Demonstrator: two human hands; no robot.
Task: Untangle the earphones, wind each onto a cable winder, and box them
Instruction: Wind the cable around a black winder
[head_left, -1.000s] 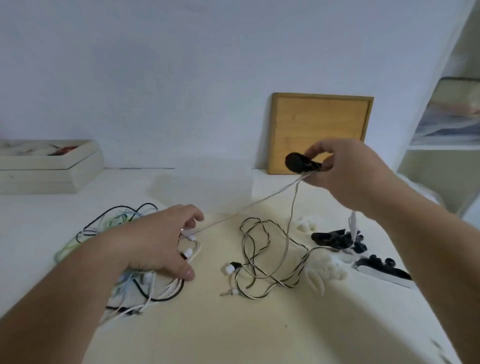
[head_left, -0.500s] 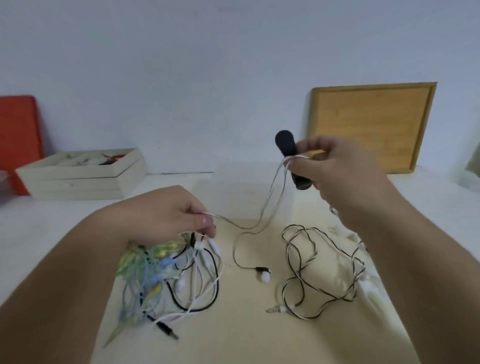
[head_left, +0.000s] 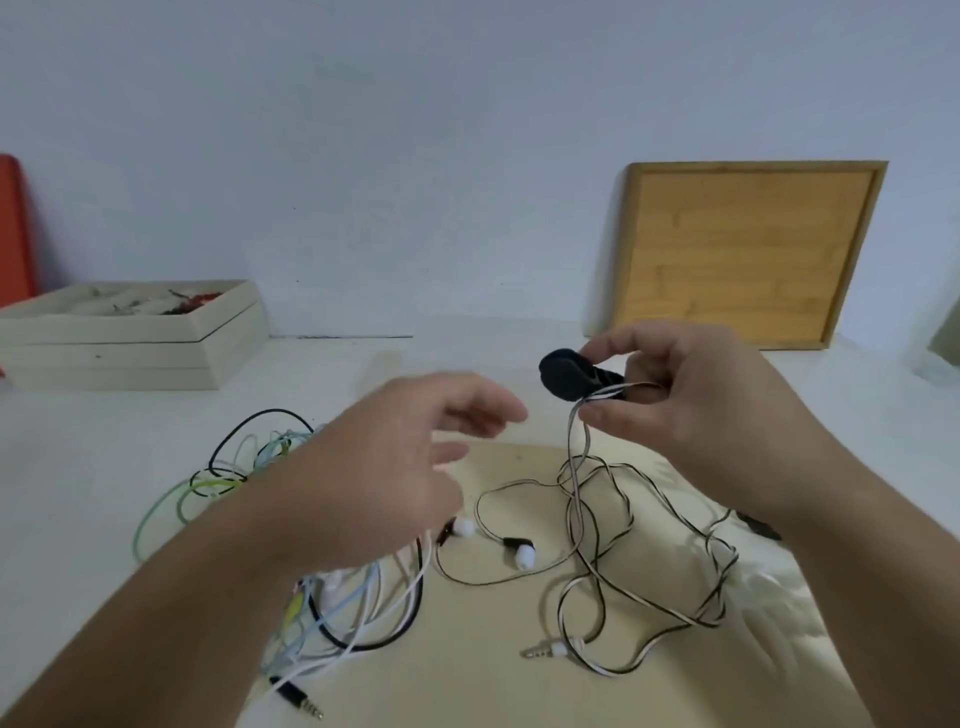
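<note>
Right-hand grip (head_left: 701, 410) on winder (head_left: 563, 375), long axis leftward

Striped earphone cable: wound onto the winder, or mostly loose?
Mostly loose: the right hand holds a stretch on the black cable winder; loops, earbuds and plug lie on the table.
</note>
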